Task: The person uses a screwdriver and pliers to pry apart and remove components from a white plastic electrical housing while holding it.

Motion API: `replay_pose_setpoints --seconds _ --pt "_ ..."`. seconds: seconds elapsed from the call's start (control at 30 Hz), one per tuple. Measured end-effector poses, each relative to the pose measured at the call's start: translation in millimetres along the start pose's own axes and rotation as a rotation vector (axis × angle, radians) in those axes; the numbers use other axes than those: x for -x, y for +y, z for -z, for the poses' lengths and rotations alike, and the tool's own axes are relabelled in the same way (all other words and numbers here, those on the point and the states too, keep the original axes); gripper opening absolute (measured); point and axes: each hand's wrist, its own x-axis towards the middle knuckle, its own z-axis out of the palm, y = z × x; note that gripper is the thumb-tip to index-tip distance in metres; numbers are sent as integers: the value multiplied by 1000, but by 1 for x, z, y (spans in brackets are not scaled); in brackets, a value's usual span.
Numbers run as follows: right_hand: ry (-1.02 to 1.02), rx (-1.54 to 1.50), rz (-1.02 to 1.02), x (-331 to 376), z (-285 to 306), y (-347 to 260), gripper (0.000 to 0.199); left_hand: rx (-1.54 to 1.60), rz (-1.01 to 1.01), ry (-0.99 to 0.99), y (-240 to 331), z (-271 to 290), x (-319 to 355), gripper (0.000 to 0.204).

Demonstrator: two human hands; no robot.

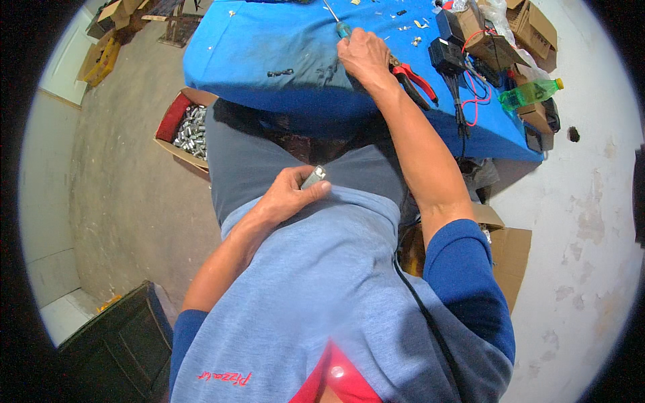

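Head view: left hand point(285, 198) pinches a small silvery metal cylinder point(313, 177) mid-frame at the lap, light, rigid, slippery; right hand point(365, 55) closes on a teal-handled screwdriver point(339, 25) on the blue-clothed bench point(269, 47), best held by its handle.

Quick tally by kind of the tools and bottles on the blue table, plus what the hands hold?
Screwdriver, under the right hand: 1
Red-handled pliers: 1
Green bottle: 1
Small metal cylinder, in the left hand: 1
Total: 4
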Motion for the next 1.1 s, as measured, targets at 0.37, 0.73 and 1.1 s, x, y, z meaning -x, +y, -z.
replay_pose_setpoints --seconds 0.37,0.73,1.1 --pt "-344 -1126 -354 167 155 22 47 -3 15 166 -4 4 -4 43" --pt "-613 -960 -462 268 204 62 38 -68 46 172 0 4 -5 39" --pt "-669 -1012 -604 268 203 58 36 -57 9 191 -9 5 -4 39"
